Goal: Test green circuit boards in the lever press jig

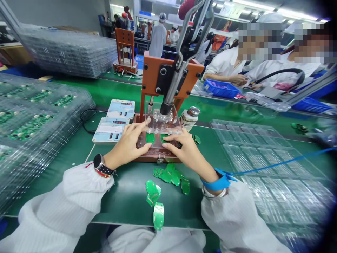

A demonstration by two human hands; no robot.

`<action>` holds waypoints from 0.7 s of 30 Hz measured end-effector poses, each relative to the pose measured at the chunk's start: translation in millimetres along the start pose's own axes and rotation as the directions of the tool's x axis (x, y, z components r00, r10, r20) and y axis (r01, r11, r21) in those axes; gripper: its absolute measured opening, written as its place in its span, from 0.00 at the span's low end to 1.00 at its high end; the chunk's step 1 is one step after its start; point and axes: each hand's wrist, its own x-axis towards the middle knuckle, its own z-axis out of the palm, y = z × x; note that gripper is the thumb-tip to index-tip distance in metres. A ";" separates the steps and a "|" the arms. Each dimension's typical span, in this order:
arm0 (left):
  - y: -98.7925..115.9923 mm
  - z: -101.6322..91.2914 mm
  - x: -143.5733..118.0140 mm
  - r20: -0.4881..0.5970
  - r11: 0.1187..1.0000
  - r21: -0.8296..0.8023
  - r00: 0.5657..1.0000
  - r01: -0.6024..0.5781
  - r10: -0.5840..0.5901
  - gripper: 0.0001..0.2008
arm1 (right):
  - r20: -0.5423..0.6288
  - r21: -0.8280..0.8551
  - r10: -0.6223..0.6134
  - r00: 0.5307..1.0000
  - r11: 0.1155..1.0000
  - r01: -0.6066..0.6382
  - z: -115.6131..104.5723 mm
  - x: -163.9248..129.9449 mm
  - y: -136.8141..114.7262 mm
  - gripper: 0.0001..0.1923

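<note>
Loose green boards (168,177) near front edge of mat (126,196), one overhanging it. Left hand (129,144) and right hand (183,147) on fixture (158,140) at mat's middle, fingers spread flat, fingertips touching green boards under clear plate (162,123). Board detail hidden by plate. Press lever (189,31) cut off at top.

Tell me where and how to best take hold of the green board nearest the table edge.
Probably pinch the green board by its two long side edges, coming from above. It lies flat and alone near the mat edge, with free space on both sides.
</note>
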 end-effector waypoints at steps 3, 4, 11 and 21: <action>0.2 1.3 -0.3 -0.024 1.000 0.010 1.000 0.011 -0.011 0.35 | -0.031 0.053 0.000 1.000 0.999 0.002 2.4 -1.0 3.2 0.09; 0.2 1.4 -0.4 -0.027 1.000 0.026 1.000 0.007 -0.006 0.36 | -0.043 0.063 -0.005 0.999 0.998 0.007 2.9 -1.1 4.0 0.09; 0.3 -0.8 -0.3 -0.015 0.998 0.055 1.000 -0.020 0.020 0.37 | -0.083 0.022 -0.076 0.994 0.997 0.078 5.1 -2.0 2.1 0.07; -31.2 -18.5 -2.6 -0.162 0.997 -0.071 0.986 0.037 -0.048 0.37 | -0.709 0.228 0.066 0.702 0.964 0.139 -69.0 75.2 -10.6 0.10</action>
